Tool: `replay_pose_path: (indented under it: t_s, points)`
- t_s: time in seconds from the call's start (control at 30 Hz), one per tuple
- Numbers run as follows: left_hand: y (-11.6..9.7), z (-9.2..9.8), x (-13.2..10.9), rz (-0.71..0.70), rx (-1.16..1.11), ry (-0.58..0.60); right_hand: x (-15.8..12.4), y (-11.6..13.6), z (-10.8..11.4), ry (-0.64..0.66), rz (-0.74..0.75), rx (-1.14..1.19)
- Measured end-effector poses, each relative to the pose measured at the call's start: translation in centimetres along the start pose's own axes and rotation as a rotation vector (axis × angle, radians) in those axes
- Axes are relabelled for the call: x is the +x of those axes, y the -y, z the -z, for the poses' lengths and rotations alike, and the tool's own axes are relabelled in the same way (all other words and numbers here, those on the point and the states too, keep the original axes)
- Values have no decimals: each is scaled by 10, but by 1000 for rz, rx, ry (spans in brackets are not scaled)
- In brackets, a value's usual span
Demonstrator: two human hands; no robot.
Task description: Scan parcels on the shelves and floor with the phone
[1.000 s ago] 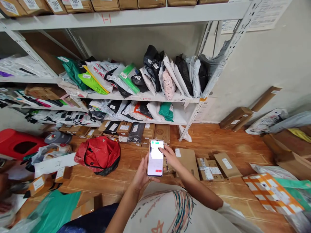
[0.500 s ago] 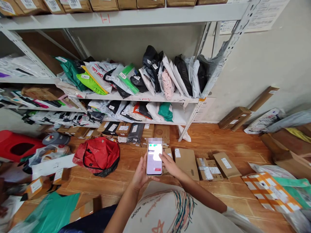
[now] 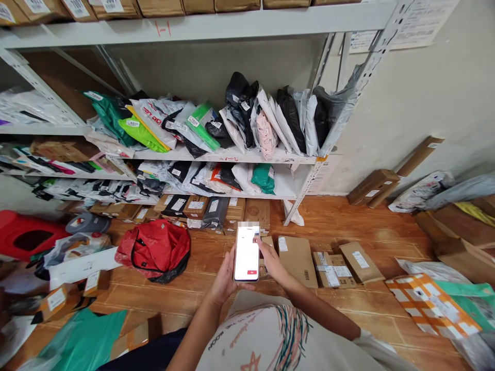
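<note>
A smartphone (image 3: 246,253) with a lit white screen is held upright over the wooden floor in front of me. My left hand (image 3: 223,281) cups it from below and the left side, fingers wrapped round its edge. My right hand (image 3: 271,259) rests against the phone's right edge, with a finger touching the upper part of the screen. A white patterned parcel bag (image 3: 266,335) lies on my lap below the phone. Flat cardboard boxes (image 3: 297,259) lie on the floor just right of my right hand.
A metal shelving rack (image 3: 232,154) packed with mailer bags and boxes stands ahead. A red bag (image 3: 154,247) lies on the floor at left, a red bin (image 3: 23,237) further left. Boxes and parcels (image 3: 433,304) crowd the floor at right along the wall.
The phone screen changed from a mostly pink page to a mostly white one. My right finger shifted slightly up the screen. The view drifted a little left.
</note>
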State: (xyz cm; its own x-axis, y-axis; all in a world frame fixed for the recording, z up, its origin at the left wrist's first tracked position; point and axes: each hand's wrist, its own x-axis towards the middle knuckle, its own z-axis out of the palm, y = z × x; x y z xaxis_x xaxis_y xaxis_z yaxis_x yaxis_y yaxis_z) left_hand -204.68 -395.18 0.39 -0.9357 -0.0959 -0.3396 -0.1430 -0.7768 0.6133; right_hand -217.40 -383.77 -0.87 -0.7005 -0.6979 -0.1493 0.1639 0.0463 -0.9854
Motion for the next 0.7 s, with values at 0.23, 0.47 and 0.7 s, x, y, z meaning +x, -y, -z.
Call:
replay_pose_path:
  t_s: [0.23,0.47,0.7]
  points:
    - [11,-16,36,29,40,0,-8,-11,25,24,47,7]
    - [29,-81,90,142,197,341,-1,-19,107,-36,-5,212]
    - [31,-88,151,-16,334,166,5,5,230,98,-61,421]
